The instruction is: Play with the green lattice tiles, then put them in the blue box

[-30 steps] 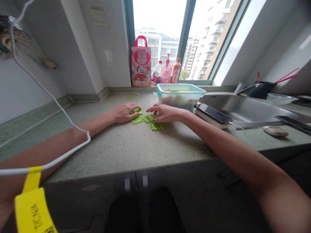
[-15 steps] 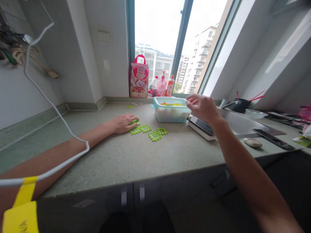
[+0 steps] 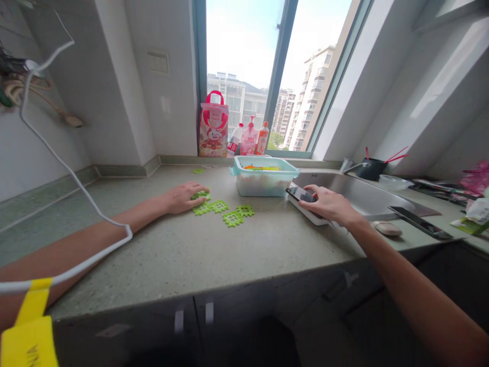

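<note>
My left hand (image 3: 185,197) lies on the counter with its fingers stretched out, their tips touching a lime-green toothed lattice piece (image 3: 201,195). Close by are more such pieces (image 3: 219,206), with another pair (image 3: 233,218) a little to the right. My right hand (image 3: 327,202) spans a dark phone (image 3: 301,193), thumb on the near side and fingers on the far side. Under the phone is a flat white object (image 3: 311,216). Just left of it stands a light-blue plastic tub (image 3: 263,186) with orange and yellow-green pieces inside.
A steel sink (image 3: 353,188) lies to the right, with a black-handled utensil (image 3: 420,223) and a pale soap-like object (image 3: 386,228) at its near edge. A pink bag (image 3: 214,127) and several bottles (image 3: 249,138) stand by the window. A white cable (image 3: 91,191) crosses above my left arm.
My right hand has come down from beside the tub's rim onto the phone. The left hand stays on the green pieces. The whole view has shifted slightly.
</note>
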`<state>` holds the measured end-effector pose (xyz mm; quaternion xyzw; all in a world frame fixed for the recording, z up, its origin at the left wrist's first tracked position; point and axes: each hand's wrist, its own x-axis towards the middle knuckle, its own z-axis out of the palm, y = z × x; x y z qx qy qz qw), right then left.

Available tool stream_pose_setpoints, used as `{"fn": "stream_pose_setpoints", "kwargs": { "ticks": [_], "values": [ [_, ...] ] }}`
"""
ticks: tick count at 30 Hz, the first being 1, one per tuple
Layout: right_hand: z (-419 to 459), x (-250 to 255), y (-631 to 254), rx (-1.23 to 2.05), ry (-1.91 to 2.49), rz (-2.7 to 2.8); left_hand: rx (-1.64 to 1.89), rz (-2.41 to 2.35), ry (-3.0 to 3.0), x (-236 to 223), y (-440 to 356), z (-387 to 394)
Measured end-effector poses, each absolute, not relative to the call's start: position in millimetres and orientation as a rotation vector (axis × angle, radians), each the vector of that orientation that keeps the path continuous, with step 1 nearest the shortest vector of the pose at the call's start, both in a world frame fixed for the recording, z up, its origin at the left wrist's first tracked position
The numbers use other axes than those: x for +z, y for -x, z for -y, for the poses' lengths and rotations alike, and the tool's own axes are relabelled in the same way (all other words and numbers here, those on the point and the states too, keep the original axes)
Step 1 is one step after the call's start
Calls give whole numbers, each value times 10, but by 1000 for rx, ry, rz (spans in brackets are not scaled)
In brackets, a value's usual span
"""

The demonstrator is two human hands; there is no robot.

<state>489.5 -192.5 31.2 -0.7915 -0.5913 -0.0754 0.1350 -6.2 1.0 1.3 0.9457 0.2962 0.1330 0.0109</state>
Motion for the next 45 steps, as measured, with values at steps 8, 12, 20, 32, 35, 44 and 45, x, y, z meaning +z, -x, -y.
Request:
{"fn": "stream_pose_setpoints", "kwargs": {
  "ticks": [8,12,20,32,35,44,45],
  "values": [
    [1477,729,-5507,376,2112,1694,455,-997,-2852,-6,69,-9],
    [1112,601,-5631,698,1848,1617,495,-1048,-2802,-18,109,26],
    [1204,150,-5666,901,1629,1543,578,-1074,-2737,-129,229,49],
    [1242,183,-5626,1070,1587,1516,687,-1183,-2698,-230,254,72],
    [1250,185,-5619,1048,1593,1572,676,-1196,-2704,-225,262,67],
    [1260,263,-5486,842,1678,1719,652,-1195,-2682,-198,242,63],
    [1267,280,-5481,835,1682,1714,654,-1202,-2674,-203,244,59]
  ]
}}
